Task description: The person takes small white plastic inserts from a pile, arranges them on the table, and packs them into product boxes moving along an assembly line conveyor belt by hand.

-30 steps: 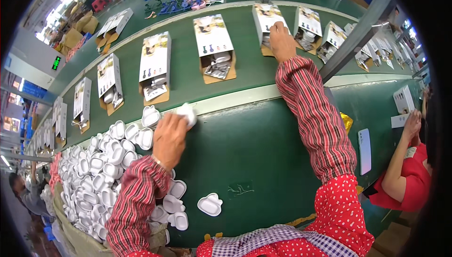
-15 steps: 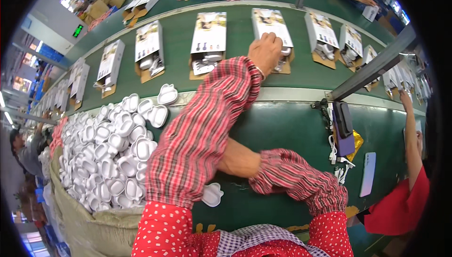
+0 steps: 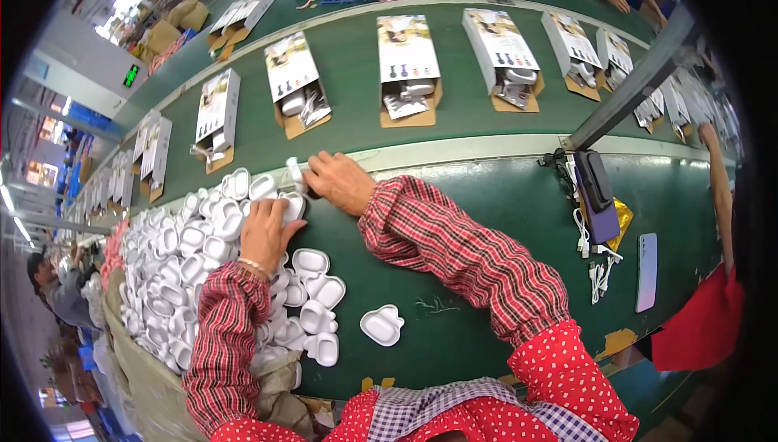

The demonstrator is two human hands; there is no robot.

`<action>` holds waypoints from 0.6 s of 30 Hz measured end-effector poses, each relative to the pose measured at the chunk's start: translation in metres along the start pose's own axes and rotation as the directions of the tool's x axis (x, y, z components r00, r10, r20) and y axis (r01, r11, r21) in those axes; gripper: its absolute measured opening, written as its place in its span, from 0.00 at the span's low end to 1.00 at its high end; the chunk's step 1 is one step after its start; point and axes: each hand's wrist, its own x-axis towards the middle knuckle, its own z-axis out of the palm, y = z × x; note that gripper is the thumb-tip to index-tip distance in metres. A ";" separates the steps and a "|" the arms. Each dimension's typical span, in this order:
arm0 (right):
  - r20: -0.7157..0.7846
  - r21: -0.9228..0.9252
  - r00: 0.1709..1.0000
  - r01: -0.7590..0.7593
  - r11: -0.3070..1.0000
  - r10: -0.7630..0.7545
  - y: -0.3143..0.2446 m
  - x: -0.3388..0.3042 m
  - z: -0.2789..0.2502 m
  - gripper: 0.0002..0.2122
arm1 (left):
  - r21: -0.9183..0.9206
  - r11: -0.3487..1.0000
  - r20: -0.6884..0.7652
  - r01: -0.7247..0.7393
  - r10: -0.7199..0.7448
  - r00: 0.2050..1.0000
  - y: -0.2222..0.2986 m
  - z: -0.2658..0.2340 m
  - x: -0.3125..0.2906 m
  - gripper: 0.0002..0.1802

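My left hand (image 3: 266,235) is at the right side of a large heap of white plastic dishes (image 3: 193,237), shallow and oval with lobed rims. Its thumb and fingers close round one white dish (image 3: 292,208). Just above and to the right, my right hand (image 3: 342,183) pinches another white piece (image 3: 295,173), seen edge-on near the metal rail. Several more dishes lie on the green table right of the heap, and a single white dish (image 3: 382,326) rests apart from them.
Beyond the metal rail (image 3: 454,149), open white boxes (image 3: 408,49) with small parts inside stand in a row on a green belt (image 3: 348,45). At right are a slanted metal post (image 3: 632,77), white cables (image 3: 600,276), dark cases (image 3: 594,191) and a phone (image 3: 647,272). Co-workers sit around.
My left hand has come back from a box on the belt to the dish heap. My right hand, hidden before under the left arm, now shows by the rail. The boxes appear farther right.
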 end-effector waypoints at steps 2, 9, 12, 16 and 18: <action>0.036 0.036 0.999 -0.013 0.999 0.012 -0.004 0.007 0.003 0.05 | 0.001 1.000 -0.024 -0.008 0.008 1.000 0.002 -0.001 0.001 0.22; 0.161 0.358 0.972 -0.216 0.908 0.168 -0.040 0.028 -0.023 0.12 | -0.130 0.982 0.001 -0.135 0.136 0.991 -0.020 -0.017 -0.015 0.15; 0.176 0.223 0.984 -0.068 0.973 0.028 -0.051 0.044 0.001 0.10 | -0.115 0.964 -0.075 -0.239 0.231 0.970 -0.030 -0.015 -0.017 0.12; -0.001 0.148 1.000 0.031 0.988 -0.031 -0.056 0.060 0.035 0.06 | -0.232 0.949 -0.059 -0.213 0.205 0.977 -0.049 -0.021 -0.028 0.12; -0.044 0.194 0.994 -0.085 0.977 0.095 -0.051 0.049 0.047 0.07 | -0.278 0.921 -0.149 -0.274 0.241 0.959 -0.054 -0.028 -0.027 0.11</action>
